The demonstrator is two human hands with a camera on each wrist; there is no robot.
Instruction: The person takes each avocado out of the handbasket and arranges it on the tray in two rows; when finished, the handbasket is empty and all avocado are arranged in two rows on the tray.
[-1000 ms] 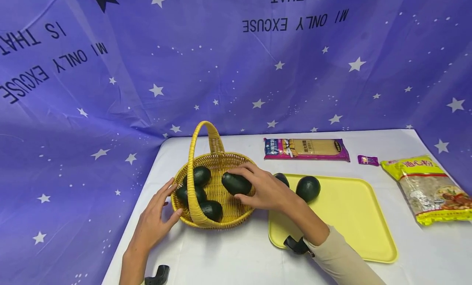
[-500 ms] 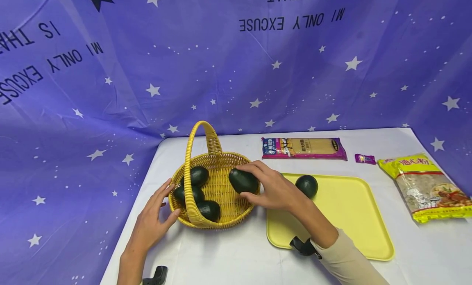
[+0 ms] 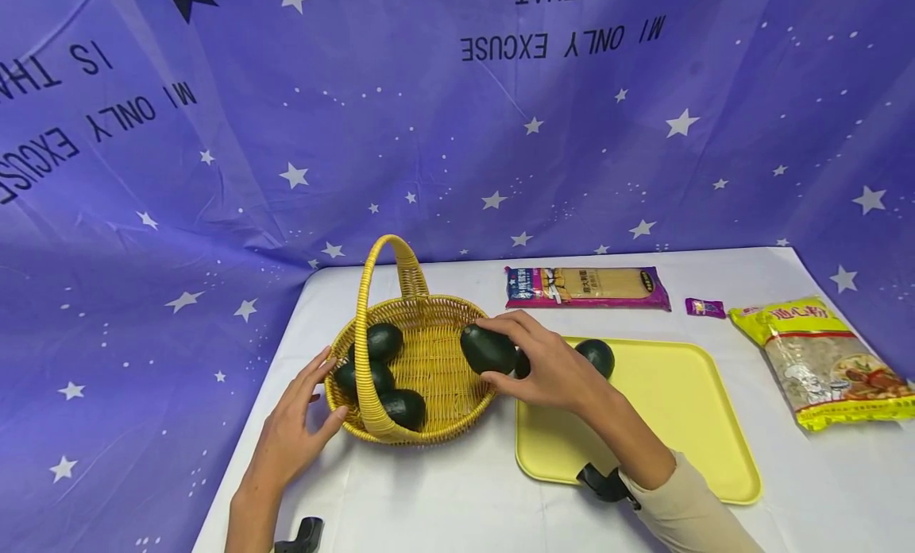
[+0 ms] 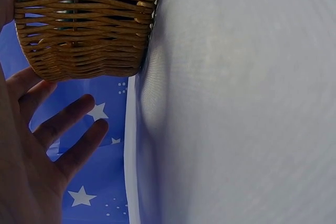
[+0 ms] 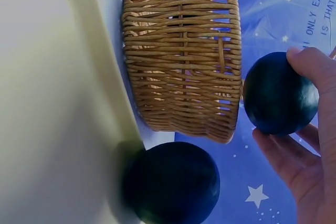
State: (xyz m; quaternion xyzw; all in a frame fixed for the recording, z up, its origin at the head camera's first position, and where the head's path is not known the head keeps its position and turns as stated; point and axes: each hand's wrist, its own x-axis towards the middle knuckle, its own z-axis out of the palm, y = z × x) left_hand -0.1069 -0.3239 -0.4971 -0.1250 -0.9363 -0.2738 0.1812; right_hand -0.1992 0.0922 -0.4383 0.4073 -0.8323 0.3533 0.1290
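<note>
So the right hand [image 3: 546, 370] has an avocado [image 3: 488, 349] pinched between thumb and fingers, above the right rim of the basket [image 3: 436, 370] and left of the tray [image 3: 665, 426]. Long axis slants far-left to near-right, stem end toward the basket. Left hand [image 3: 291, 426] is just spread at the left rim, way farther off. 3 other avocados [image 3: 403, 408] sit inside, left side.

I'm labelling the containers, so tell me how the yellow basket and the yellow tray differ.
The basket is woven, while the tray is smooth. The basket is rounded with raised walls; the tray is a shallow rectangle with rounded corners. The basket has a tall arched handle, whereas no handle shows on the tray. Both are yellow, sit on the white table and bear dark avocados.
</note>
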